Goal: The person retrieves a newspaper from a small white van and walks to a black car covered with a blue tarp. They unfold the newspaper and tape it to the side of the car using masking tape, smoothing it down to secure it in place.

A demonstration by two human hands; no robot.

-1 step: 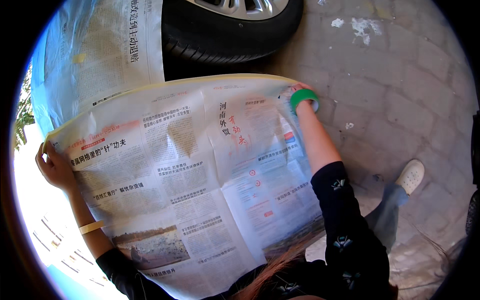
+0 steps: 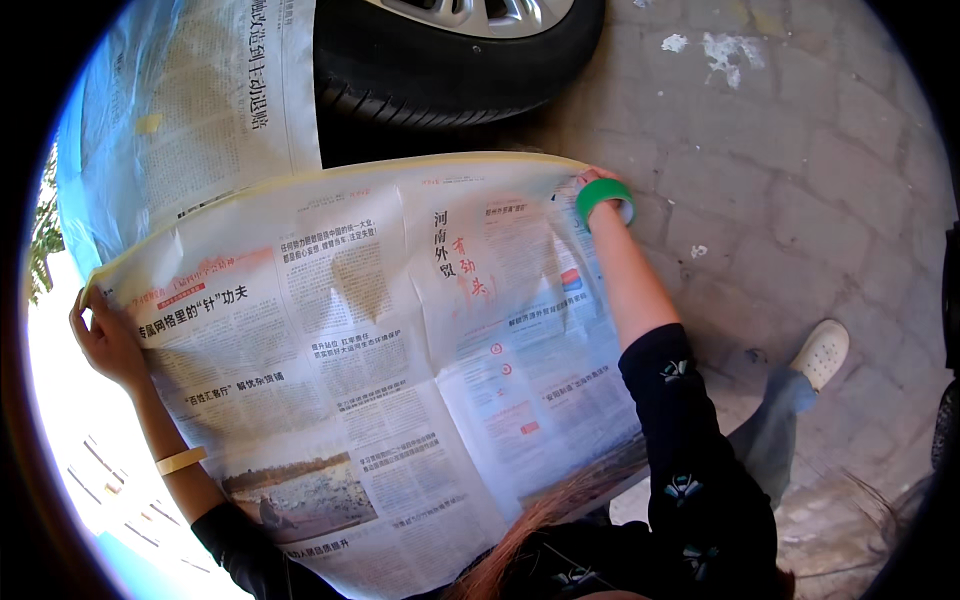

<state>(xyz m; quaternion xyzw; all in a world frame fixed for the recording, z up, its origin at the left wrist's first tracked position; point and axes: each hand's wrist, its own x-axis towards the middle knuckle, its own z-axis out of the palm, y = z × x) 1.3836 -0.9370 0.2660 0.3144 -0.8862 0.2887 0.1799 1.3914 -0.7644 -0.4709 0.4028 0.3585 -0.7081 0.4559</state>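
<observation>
We see the newspaper sheet (image 2: 340, 290) spread wide in front of the person, its near edge running down against the body, where a lock of reddish hair (image 2: 525, 540) hangs over it. Its right edge runs beside the right forearm; beyond that, paving (image 2: 760, 230) stretches off to the right, with a trouser leg (image 2: 765, 440) and a pale clog (image 2: 820, 355) on that side. Left edge borders a glaring bright patch. Far edge bows upward, lined with a yellowish strip (image 2: 270, 186).

Hands are well apart, one per far corner. Left hand (image 2: 105, 338): pinched on the far left corner, thumb and fingers curled, forearm angled up and outward, yellow band (image 2: 181, 461) at the wrist. Right hand (image 2: 592, 177): fingers closed on the far right corner, partly hidden by a green tape roll (image 2: 597, 194) ringing the wrist; arm reaches forward, black sleeve (image 2: 685, 430) down to the forearm.

Past the far edge we get a tyre (image 2: 450, 80) near its middle, and toward the far left corner a second newspaper (image 2: 225, 100) bordered by blue film (image 2: 85, 170).
</observation>
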